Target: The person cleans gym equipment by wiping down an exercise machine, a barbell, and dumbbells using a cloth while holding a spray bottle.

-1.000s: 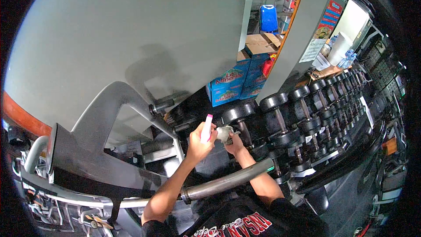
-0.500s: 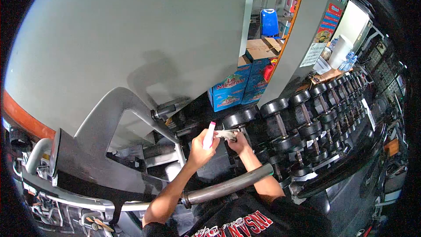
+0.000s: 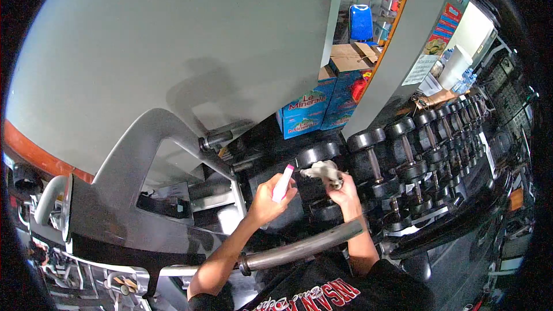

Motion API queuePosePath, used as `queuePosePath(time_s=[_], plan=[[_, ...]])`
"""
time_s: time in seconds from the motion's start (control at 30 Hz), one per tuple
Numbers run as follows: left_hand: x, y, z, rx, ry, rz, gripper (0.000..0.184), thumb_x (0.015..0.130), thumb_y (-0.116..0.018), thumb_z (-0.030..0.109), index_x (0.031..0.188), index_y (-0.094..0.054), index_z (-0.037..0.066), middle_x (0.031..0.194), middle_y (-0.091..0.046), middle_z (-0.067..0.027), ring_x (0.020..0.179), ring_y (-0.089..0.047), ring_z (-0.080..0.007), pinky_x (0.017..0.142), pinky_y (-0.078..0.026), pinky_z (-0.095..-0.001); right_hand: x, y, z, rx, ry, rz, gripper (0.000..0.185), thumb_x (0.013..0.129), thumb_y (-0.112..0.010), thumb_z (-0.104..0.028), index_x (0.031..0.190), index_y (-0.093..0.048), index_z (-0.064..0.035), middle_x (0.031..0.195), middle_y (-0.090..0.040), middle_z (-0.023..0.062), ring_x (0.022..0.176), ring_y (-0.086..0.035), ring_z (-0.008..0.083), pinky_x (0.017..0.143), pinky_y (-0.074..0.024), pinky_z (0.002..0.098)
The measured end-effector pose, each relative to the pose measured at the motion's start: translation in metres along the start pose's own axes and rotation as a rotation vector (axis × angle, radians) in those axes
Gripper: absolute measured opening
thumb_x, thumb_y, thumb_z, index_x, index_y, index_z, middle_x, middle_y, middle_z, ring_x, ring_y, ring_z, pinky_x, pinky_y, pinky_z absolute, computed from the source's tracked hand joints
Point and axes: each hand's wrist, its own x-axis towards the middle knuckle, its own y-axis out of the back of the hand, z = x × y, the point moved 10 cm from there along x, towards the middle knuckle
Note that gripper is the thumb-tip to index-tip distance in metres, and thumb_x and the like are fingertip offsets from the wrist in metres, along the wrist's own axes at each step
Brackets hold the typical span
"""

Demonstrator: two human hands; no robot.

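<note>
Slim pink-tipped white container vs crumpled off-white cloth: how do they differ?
Slim pink-tipped white container is straight; crumpled off-white cloth is bunched. Container has a pink tip; cloth shows darker patches. Left hand holds container; right hand holds cloth. Shared: both are mainly pale.

Free gap between left hand (image 3: 273, 199) and right hand (image 3: 345, 190); metal bar (image 3: 305, 249) nearer, dumbbells (image 3: 374, 164) rightward.

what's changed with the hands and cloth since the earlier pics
The right hand has moved rightward with the pale cloth, widening its gap from the left hand. The left still holds the pink-tipped white object; the dumbbells stayed put.
</note>
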Motion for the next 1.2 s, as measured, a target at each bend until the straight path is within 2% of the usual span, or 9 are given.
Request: queuePosePath(time_s=[0.23,0.33,0.4,0.47,0.6,0.63,0.93,1.07,1.2], plan=[[0.0,0.001,0.004,0.05,-0.039,-0.016,0.019,0.087,-0.066,0.014,0.101,-0.058,0.006,0.076,-0.057,0.0008,0.06,-0.055,-0.0059,0.051,-0.049,-0.0244,-0.003,0.021,-0.049,-0.091,0.204,0.028,0.026,0.091,-0.049,-0.017,0.11,-0.059,-0.0021,0.107,-0.065,0.0106,0.101,-0.062,0.0223,0.085,-0.0527,0.0394],[-0.002,0.001,0.013,-0.003,-0.037,-0.015,0.019,0.087,-0.067,0.013,0.101,-0.058,0.005,0.074,-0.057,0.0005,0.058,-0.055,-0.0061,0.051,-0.048,-0.0245,-0.036,-0.017,-0.055,-0.112,0.488,0.099,0.029,0.09,-0.055,-0.019,0.115,-0.058,-0.0049,0.109,-0.065,0.0087,0.103,-0.061,0.0211,0.091,-0.0471,0.0386],[-0.004,0.0,0.012,-0.012,0.047,-0.021,0.021,0.083,-0.068,0.014,0.098,-0.06,0.003,0.075,-0.059,-0.0034,0.069,-0.054,-0.0095,0.064,-0.046,-0.0285,-0.081,-0.044,-0.075,-0.341,0.963,0.323,0.036,0.088,-0.061,-0.021,0.12,-0.057,-0.0024,0.111,-0.064,0.0078,0.101,-0.061,0.022,0.093,-0.0435,0.0375],[-0.006,-0.002,0.017,-0.007,0.044,-0.033,0.021,0.083,-0.068,0.014,0.098,-0.06,0.003,0.075,-0.059,-0.0037,0.068,-0.054,-0.0096,0.064,-0.046,-0.0284,-0.072,-0.045,-0.079,-0.95,1.146,0.251,0.041,0.091,-0.058,-0.013,0.13,-0.048,-0.0049,0.124,-0.057,0.01,0.113,-0.055,0.0273,0.095,-0.0415,0.0361],[-0.006,-0.006,0.014,0.025,-0.019,-0.064,0.018,0.086,-0.065,0.01,0.101,-0.057,0.004,0.074,-0.058,-0.0004,0.058,-0.055,-0.0063,0.051,-0.047,-0.0241,-0.063,-0.115,0.016,-2.324,1.405,-0.446,0.051,0.076,-0.059,-0.002,0.122,-0.057,-0.025,0.131,-0.051,0.0093,0.121,-0.049,0.0305,0.095,-0.0472,0.0382],[-0.006,-0.008,0.015,0.025,-0.02,-0.07,0.018,0.086,-0.065,0.01,0.101,-0.057,0.004,0.074,-0.058,-0.0004,0.058,-0.055,-0.0063,0.051,-0.047,-0.0241,-0.061,-0.124,0.024,-2.495,1.383,-0.343,0.054,0.071,-0.06,0.0,0.115,-0.059,-0.031,0.134,-0.049,0.0026,0.123,-0.048,0.0259,0.094,-0.0497,0.0402],[-0.004,0.003,0.018,0.084,-0.082,-0.005,0.017,0.085,-0.066,0.011,0.1,-0.058,0.006,0.073,-0.057,0.0009,0.057,-0.054,-0.0062,0.051,-0.046,-0.0247,-0.073,-0.131,-0.001,-2.274,1.379,-0.474,0.046,0.066,-0.061,0.008,0.103,-0.065,-0.0191,0.131,-0.054,0.0069,0.122,-0.052,0.0289,0.091,-0.052,0.0386],[-0.004,0.007,0.016,0.095,-0.089,0.006,0.017,0.085,-0.066,0.011,0.099,-0.058,0.005,0.072,-0.057,0.0006,0.057,-0.053,-0.0057,0.052,-0.046,-0.0244,-0.076,-0.128,-0.008,-2.27,1.428,-0.341,0.032,0.068,-0.059,0.01,0.094,-0.066,-0.0067,0.132,-0.052,0.011,0.121,-0.052,0.0309,0.093,-0.0506,0.0397],[-0.005,0.006,0.027,0.153,-0.161,0.01,0.017,0.085,-0.066,0.011,0.098,-0.058,0.005,0.071,-0.057,0.0004,0.058,-0.053,-0.0056,0.053,-0.045,-0.0244,-0.073,-0.112,-0.052,-1.953,1.304,0.076,0.04,0.07,-0.054,0.014,0.106,-0.06,-0.0015,0.126,-0.054,0.0192,0.109,-0.056,0.0389,0.086,-0.0489,0.0408]])
